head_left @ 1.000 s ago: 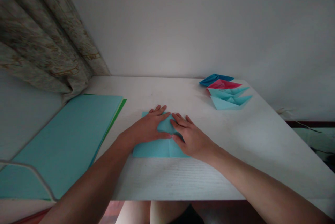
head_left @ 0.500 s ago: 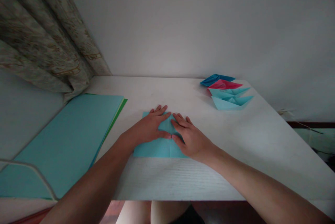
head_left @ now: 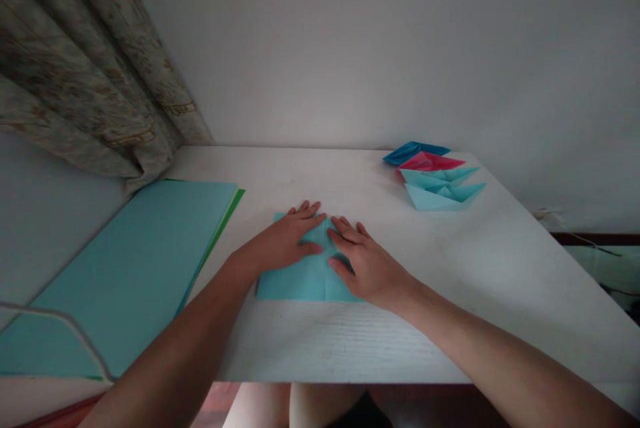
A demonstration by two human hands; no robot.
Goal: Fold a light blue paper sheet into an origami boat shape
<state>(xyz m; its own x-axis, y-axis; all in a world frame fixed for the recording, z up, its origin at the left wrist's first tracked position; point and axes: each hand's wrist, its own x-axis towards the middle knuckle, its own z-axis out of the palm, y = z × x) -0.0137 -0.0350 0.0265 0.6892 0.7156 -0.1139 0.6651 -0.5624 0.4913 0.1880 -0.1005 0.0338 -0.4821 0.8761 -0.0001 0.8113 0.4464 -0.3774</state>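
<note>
A light blue sheet of paper [head_left: 300,285] with a vertical crease down its middle lies flat near the table's front. My left hand [head_left: 287,238] rests on its upper left part, fingers spread, with the thumb a little apart from the index finger. On the upper right part lies my right hand [head_left: 367,261], its fingers stretched out toward the far edge and its thumb lower near the crease. The paper's right side is mostly hidden beneath that hand. Neither hand grips the sheet.
A stack of large coloured sheets [head_left: 135,268], light blue on top, lies at the left, with a white cable [head_left: 65,318] over its near corner. Several folded paper boats [head_left: 443,198] stand at the back right. A patterned curtain [head_left: 90,68] hangs at the far left.
My left thumb has drawn back left, away from the crease and my right thumb. Both hands otherwise stay in almost the same place on the paper.
</note>
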